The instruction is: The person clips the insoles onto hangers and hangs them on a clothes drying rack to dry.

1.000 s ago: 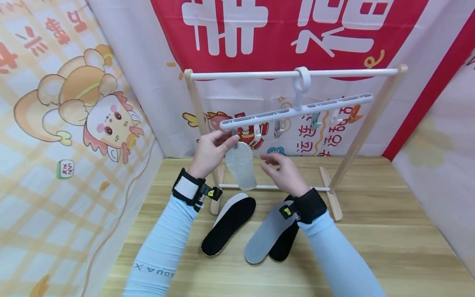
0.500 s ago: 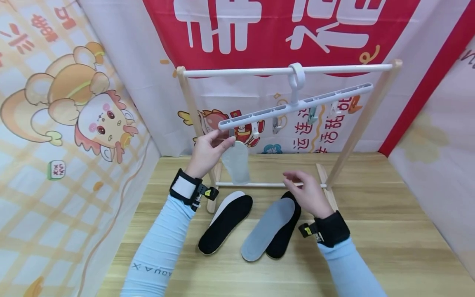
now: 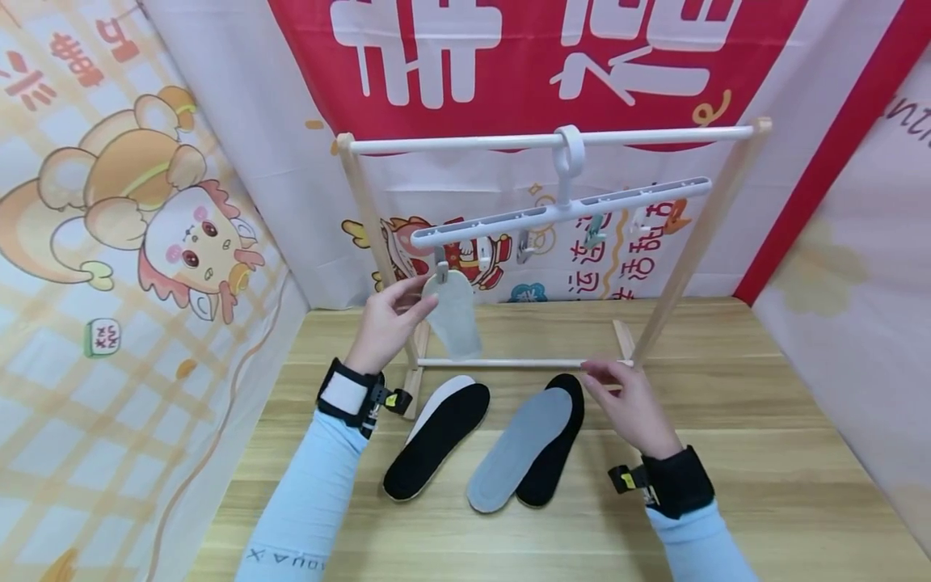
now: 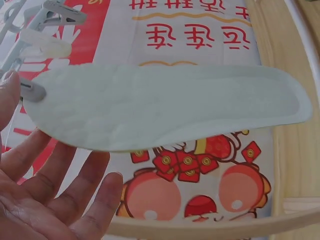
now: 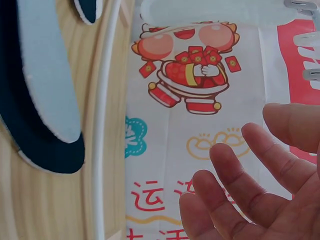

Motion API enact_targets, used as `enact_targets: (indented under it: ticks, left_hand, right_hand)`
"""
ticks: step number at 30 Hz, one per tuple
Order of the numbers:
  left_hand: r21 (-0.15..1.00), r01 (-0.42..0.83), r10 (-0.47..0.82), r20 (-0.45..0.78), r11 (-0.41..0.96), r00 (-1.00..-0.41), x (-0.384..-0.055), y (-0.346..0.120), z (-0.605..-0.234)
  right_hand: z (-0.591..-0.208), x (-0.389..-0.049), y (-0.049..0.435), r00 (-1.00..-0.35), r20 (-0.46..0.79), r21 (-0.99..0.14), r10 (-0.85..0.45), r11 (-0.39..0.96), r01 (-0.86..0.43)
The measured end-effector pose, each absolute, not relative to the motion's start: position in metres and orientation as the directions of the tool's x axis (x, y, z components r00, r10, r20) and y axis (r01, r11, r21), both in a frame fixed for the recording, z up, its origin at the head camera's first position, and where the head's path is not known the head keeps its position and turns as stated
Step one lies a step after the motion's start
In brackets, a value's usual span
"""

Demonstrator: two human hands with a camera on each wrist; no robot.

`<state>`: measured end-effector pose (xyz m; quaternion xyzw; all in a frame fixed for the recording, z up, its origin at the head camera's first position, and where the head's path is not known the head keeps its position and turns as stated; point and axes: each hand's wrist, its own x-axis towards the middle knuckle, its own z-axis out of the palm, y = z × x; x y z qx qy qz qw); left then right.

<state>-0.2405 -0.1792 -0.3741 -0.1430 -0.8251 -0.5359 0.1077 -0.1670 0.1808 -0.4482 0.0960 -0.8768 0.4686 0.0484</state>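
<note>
Pale insole point(image 3: 454, 315) hangs from the grey clip point(image 3: 441, 271) under the low left end of the tilted hanger point(image 3: 502, 224), which is hooked over the white rail point(image 3: 451, 145). Left hand point(image 3: 384, 325) is beside the clip, grip loose, fingers parted, nothing clasped; can't tell if a fingertip brushes the insole. Right hand point(image 3: 631, 406): grip slack and bare, above the tabletop point(image 3: 742, 436), near the grey insole point(image 3: 520, 449) overlapping a black insole point(image 3: 572, 404).

At one o'clock, smooth plastic hanger point(image 3: 611, 204); at six, matt, cloth-like black insole point(image 3: 438, 443) (wood-grain tabletop point(image 3: 575, 541) beneath).
</note>
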Motion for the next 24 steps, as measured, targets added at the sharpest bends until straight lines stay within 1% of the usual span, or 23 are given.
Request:
enact_targets:
  ticks: [7, 9, 13, 15, 17, 20, 24]
  left_hand:
    - [0.906, 0.262, 0.033, 0.266, 0.334, -0.963, -0.214, -0.196, -0.411]
    - [0.913, 0.222, 0.014, 0.231, 0.342, -0.973, -0.202, -0.199, -0.42]
    - [0.915, 0.179, -0.031, 0.204, 0.36, -0.979, -0.181, -0.205, -0.448]
    - [0.912, 0.184, -0.045, 0.215, 0.366, -0.976, -0.171, -0.208, -0.469]
    - [0.915, 0.181, -0.048, 0.212, 0.361, -0.976, -0.156, -0.207, -0.481]
    - [0.922, 0.168, -0.046, 0.195, 0.348, -0.98, -0.134, -0.208, -0.496]
    - [0.919, 0.142, -0.074, 0.181, 0.368, -0.981, -0.113, -0.218, -0.509]
  right_hand:
    - [-0.464, -0.153, 0.187, -0.986, 0.144, -0.801, -0.082, 0.575, -0.165]
    - [-0.469, -0.148, 0.189, -0.987, 0.141, -0.803, -0.08, 0.573, -0.162]
    - [-0.476, -0.142, 0.194, -0.988, 0.136, -0.801, -0.074, 0.578, -0.153]
    - [-0.478, -0.14, 0.197, -0.99, 0.125, -0.798, -0.067, 0.586, -0.14]
    - [-0.48, -0.137, 0.2, -0.991, 0.12, -0.793, -0.06, 0.595, -0.132]
    - [-0.481, -0.134, 0.202, -0.99, 0.128, -0.786, -0.053, 0.603, -0.134]
    - [-0.482, -0.132, 0.205, -0.991, 0.13, -0.785, -0.038, 0.607, -0.126]
